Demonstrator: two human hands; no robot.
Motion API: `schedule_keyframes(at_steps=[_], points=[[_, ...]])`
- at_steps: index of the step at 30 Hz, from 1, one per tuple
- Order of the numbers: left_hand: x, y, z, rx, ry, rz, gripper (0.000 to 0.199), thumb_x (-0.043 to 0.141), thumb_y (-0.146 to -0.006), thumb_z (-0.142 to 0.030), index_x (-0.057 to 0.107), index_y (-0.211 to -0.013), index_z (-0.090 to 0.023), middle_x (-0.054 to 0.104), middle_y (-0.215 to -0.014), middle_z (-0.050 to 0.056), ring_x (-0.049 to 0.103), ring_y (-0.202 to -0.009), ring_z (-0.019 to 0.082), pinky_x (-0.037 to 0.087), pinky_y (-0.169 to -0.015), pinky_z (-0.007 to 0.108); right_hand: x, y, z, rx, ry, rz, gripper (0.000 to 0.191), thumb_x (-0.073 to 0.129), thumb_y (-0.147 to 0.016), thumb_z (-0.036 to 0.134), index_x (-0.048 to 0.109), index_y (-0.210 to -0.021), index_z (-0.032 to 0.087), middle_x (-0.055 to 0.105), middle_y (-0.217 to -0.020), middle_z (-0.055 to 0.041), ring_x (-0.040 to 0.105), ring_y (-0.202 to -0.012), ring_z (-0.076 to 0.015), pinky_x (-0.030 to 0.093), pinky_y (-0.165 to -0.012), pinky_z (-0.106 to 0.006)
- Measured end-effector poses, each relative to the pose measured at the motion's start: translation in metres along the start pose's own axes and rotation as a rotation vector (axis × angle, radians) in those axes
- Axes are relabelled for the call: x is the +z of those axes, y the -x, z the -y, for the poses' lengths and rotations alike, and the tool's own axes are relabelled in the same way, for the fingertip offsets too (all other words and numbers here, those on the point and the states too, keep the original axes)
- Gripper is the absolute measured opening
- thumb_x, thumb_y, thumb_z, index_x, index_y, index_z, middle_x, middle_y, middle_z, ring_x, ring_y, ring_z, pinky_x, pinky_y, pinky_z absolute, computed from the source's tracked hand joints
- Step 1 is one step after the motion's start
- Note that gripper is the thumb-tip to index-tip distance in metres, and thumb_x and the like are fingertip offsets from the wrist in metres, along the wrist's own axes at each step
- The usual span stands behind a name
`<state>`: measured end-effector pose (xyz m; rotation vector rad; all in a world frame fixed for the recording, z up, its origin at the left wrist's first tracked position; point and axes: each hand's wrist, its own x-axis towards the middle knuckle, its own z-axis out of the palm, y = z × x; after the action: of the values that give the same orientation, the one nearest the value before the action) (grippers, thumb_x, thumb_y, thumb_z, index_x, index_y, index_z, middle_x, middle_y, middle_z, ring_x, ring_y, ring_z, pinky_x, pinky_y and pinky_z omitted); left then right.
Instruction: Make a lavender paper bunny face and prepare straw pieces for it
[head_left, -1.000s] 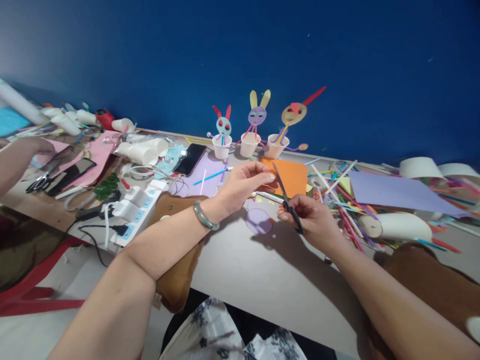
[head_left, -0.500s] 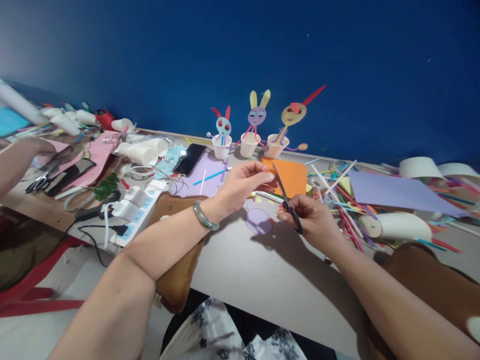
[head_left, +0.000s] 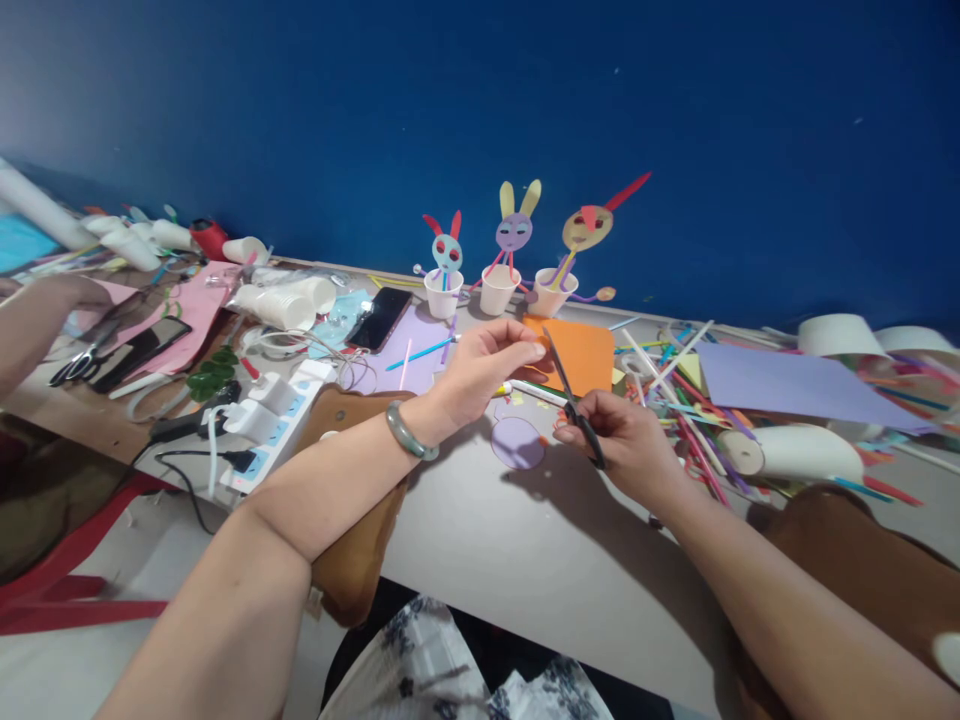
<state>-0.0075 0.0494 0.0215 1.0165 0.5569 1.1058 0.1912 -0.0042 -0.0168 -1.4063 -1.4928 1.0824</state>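
- Clock positions are read from the purple paper disc [head_left: 517, 443] lying flat on the tabletop [head_left: 480, 540].
- The right hand [head_left: 622, 435], at 3 o'clock, is closed around the handles of black-handled scissors [head_left: 564, 377], whose blades point toward 11 o'clock, in front of an orange paper sheet [head_left: 592, 355].
- The left hand [head_left: 491, 370], at 11 o'clock, wears a green bangle [head_left: 409, 432] on its wrist; thumb and fingertips are close together beside the blades, but whether they grip a scrap I cannot tell.
- The two hands are apart from each other.
- Three white paper cups [head_left: 500, 290] stand in a row from 11 to nearly 1 o'clock, each bearing a paper-headed figure [head_left: 514, 232].
- At 10 o'clock, a smartphone [head_left: 380, 318]; at 9, a white power strip [head_left: 281, 430] with plugs in it.
- Beyond the right hand at 3 o'clock, a heap of coloured sticks [head_left: 701, 425] and a larger purple sheet [head_left: 810, 385].
- Far off toward 10 o'clock, another person's forearm [head_left: 41, 315] reaches in.
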Motion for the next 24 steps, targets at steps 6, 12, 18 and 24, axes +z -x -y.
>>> schedule_keyframes(at_steps=[6,12,18,24], points=[[0.0001,0.0002,-0.0008,0.0,0.009,-0.006,0.03,0.083,-0.071,-0.033,0.059,-0.078,-0.017,0.069,-0.075,-0.001,0.07,-0.073,0.012,0.057,-0.072,0.027,0.0001,0.0007,-0.0003,-0.013,0.022,-0.011,0.055,0.093,-0.053,0.06,0.055,-0.062,0.021,0.053,-0.055,0.0029,0.043,-0.052,-0.0109,0.032,-0.048,-0.025],[0.0003,0.001,0.0006,-0.017,-0.018,0.007,0.034,0.086,-0.07,-0.035,0.06,-0.081,-0.016,0.068,-0.077,0.0,0.069,-0.074,0.012,0.057,-0.073,0.028,0.0004,0.0002,0.0,-0.008,0.003,-0.011,0.055,0.093,-0.052,0.059,0.055,-0.062,0.021,0.054,-0.055,0.0025,0.043,-0.051,-0.0108,0.033,-0.047,-0.025],[-0.0004,-0.0002,0.0034,0.016,-0.027,0.005,0.034,0.085,-0.072,-0.038,0.06,-0.08,-0.017,0.069,-0.075,0.0,0.07,-0.075,0.012,0.057,-0.073,0.027,0.0009,0.0011,0.0031,-0.004,-0.002,-0.014,0.054,0.093,-0.052,0.058,0.055,-0.062,0.021,0.058,-0.056,0.0015,0.046,-0.052,-0.0114,0.035,-0.048,-0.025],[0.0003,0.0003,0.001,0.033,-0.014,0.01,0.033,0.085,-0.072,-0.037,0.06,-0.078,-0.017,0.069,-0.075,-0.001,0.07,-0.074,0.012,0.056,-0.072,0.026,0.0015,0.0015,0.0037,0.003,-0.034,-0.003,0.055,0.094,-0.051,0.058,0.055,-0.061,0.021,0.061,-0.058,0.0002,0.049,-0.054,-0.0123,0.036,-0.049,-0.025]])
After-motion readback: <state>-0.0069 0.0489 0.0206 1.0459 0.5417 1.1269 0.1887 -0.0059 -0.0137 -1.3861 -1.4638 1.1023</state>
